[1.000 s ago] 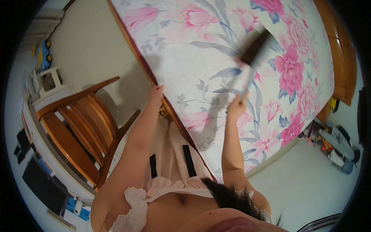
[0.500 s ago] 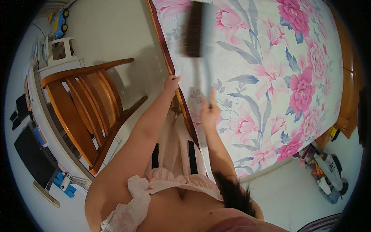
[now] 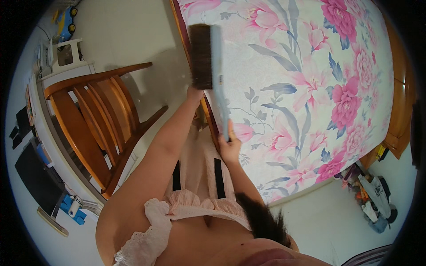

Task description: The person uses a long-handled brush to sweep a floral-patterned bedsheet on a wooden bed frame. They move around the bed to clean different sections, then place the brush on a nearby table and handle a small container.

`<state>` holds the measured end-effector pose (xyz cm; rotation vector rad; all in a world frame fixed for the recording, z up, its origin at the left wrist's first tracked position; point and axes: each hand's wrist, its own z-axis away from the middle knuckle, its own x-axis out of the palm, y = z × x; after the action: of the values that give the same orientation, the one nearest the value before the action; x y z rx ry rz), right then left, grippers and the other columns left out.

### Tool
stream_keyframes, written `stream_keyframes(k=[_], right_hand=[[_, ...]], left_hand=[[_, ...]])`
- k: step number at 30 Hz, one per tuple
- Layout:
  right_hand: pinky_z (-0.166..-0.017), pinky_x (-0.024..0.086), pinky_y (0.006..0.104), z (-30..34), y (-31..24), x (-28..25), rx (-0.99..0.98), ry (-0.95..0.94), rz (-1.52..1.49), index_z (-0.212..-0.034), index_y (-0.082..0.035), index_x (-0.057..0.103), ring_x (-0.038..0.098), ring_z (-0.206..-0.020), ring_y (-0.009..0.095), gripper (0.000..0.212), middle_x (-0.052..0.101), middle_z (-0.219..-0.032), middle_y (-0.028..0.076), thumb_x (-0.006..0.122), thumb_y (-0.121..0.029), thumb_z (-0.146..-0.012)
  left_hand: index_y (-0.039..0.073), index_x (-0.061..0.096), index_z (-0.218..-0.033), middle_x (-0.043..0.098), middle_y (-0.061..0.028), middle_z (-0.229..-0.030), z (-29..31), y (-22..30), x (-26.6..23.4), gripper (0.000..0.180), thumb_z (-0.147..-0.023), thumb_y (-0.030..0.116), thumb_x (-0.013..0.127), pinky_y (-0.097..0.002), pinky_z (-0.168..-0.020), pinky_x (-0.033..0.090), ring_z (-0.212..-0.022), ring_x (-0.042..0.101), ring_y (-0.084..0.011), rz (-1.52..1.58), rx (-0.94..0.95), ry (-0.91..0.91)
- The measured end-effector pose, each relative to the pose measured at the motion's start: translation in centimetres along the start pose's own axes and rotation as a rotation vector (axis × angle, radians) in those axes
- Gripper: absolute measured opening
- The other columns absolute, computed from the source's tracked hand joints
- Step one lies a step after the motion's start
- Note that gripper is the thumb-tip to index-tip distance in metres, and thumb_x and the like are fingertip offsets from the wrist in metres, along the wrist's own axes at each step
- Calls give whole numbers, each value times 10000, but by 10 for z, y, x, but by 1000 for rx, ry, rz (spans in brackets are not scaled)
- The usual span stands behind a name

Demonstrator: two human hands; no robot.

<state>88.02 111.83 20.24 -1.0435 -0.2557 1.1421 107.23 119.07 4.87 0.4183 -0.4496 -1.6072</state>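
Note:
My right hand (image 3: 230, 148) is closed round the handle of a long bed brush (image 3: 217, 57) with a pale blue back and dark bristles. The brush is raised over the near left edge of the bed, bristles facing left. Partly behind the bristles, my left hand (image 3: 195, 94) stays at the wooden bed edge (image 3: 207, 117); its fingers are mostly hidden now, but half a second ago they gripped that edge. A white sheet (image 3: 266, 88) with pink flowers and grey-blue leaves covers the bed.
A wooden chair (image 3: 95, 128) stands left of the bed, beside a white desk (image 3: 71, 148) with a dark monitor (image 3: 39, 175). A blue and yellow toy car (image 3: 66, 23) is at the far left. Heaped clothes and other items (image 3: 372, 197) lie right of the bed's near end.
The brush has swung left and toward me, from over the sheet to the bed's edge. My right hand has come nearer with it. My left hand keeps its place.

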Motion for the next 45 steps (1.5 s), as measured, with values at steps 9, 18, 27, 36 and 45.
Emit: stream_keyframes(k=[9, 18, 27, 36, 45], right_hand=[[-311, 296, 272, -54, 50, -127, 134, 945, -268, -1360, -23, 304, 383, -367, 124, 609, 526, -615, 65, 535, -48, -798], [-677, 399, 190, 9, 1, 8, 41, -2, 21, -1305, -23, 400, 446, -734, 72, 535, 570, -905, 55, 534, -2, -788], [-389, 340, 266, -26, -12, -83, 68, 558, -54, -1332, -38, 368, 358, -409, 97, 581, 432, -557, 35, 530, -38, -773], [-413, 378, 279, -109, -36, 55, -150, 302, 92, -1315, -78, 413, 400, -408, 108, 616, 444, -528, 20, 567, -41, -720], [-441, 397, 302, -99, -134, 22, -60, 489, 99, -1323, -125, 409, 407, -427, 115, 573, 416, -507, 28, 574, -87, -775]], left_hand=[[53, 548, -802, 488, -11, -718, 1, -2, -4, 208, -832, 248, 614, -291, -661, 459, -672, 487, -129, -176, 4, -24], [24, 563, -973, 570, -66, -805, 6, -1, -17, 178, -828, 126, 568, -274, -576, 479, -695, 553, -166, 69, -5, 19], [58, 434, -1221, 383, -161, -1294, 211, 178, -150, 489, -780, 211, 580, -464, -1021, 243, -1257, 289, -331, -1013, 1036, 703], [84, 192, -1377, 381, -199, -1303, 279, 249, -231, 709, -829, 354, 553, -446, -839, 442, -1092, 482, -361, -1035, 382, 996], [21, 188, -1359, 430, -221, -1259, 267, 237, -275, 604, -881, 258, 472, -432, -797, 471, -982, 550, -357, -992, 479, 935]])
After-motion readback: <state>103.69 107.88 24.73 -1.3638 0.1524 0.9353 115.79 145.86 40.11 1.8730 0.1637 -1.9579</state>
